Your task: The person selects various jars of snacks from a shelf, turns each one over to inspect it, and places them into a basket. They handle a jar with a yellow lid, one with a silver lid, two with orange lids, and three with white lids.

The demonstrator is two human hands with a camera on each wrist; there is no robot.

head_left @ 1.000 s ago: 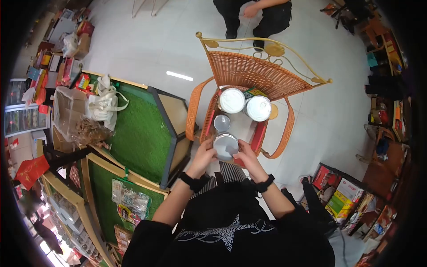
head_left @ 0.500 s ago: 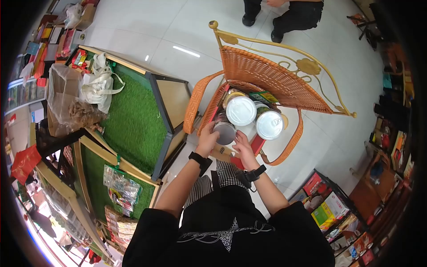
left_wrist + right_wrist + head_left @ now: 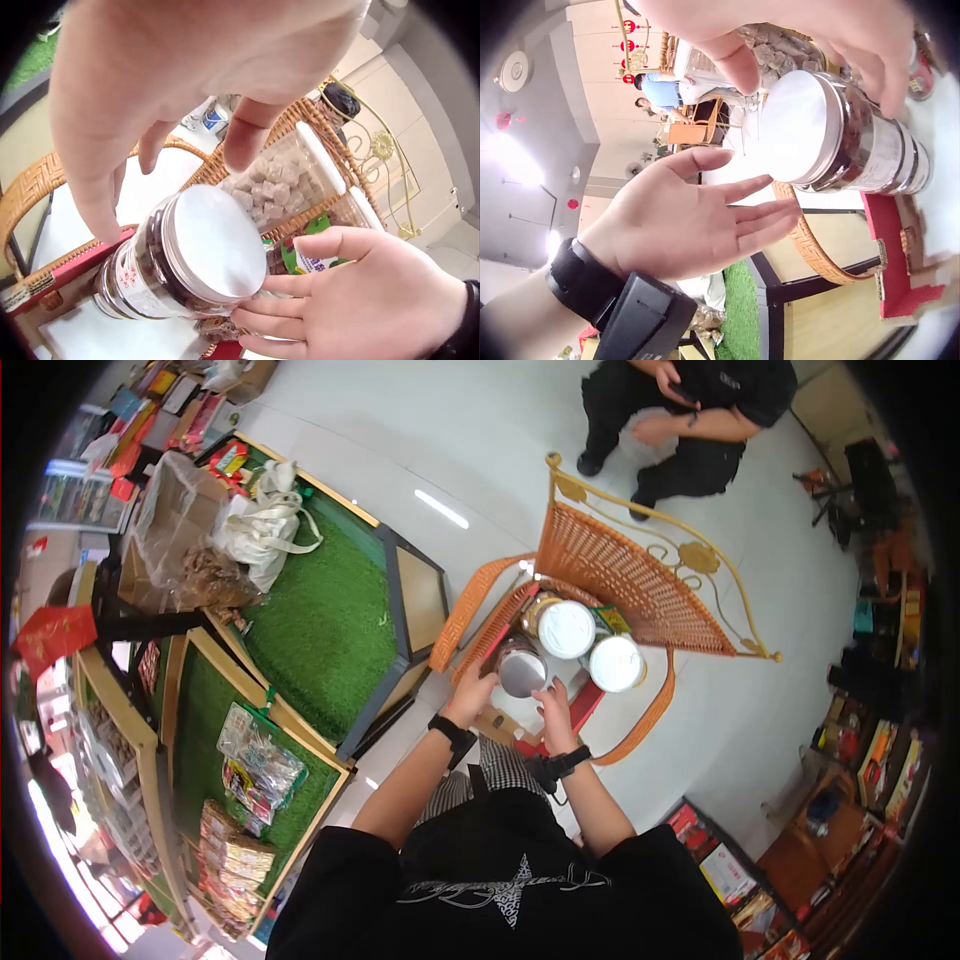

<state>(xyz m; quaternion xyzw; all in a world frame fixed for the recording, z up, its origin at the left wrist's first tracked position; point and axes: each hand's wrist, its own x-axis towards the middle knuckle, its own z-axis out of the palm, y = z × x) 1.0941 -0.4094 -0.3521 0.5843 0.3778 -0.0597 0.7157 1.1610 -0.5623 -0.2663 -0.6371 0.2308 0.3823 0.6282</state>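
A clear jar with a silvery-grey lid (image 3: 522,674) stands in a red-edged cardboard box on a wicker chair. Dark contents and red lettering on a pale label show through its side (image 3: 154,266) in the left wrist view. My left hand (image 3: 472,695) is beside the jar's left side, its fingers extended and loose. From the right, my right hand (image 3: 557,720) reaches toward the lid with straight fingers, fingertips right at its edge. Two white-lidded jars (image 3: 566,629) stand just behind; one holds pale wrapped lumps (image 3: 274,187). A green packet (image 3: 319,229) lies by them.
The wicker chair's back (image 3: 630,585) rises behind the jars, and its armrests (image 3: 485,600) curve along both sides. A green-turf display stand (image 3: 315,625) with a white cloth bag (image 3: 265,530) is at left. Beyond the chair, a person (image 3: 690,425) holds a phone.
The grey-lidded jar moved from the box's front into its left part. My hands went from gripping it to loosened fingers around it. The second grey lid no longer shows.
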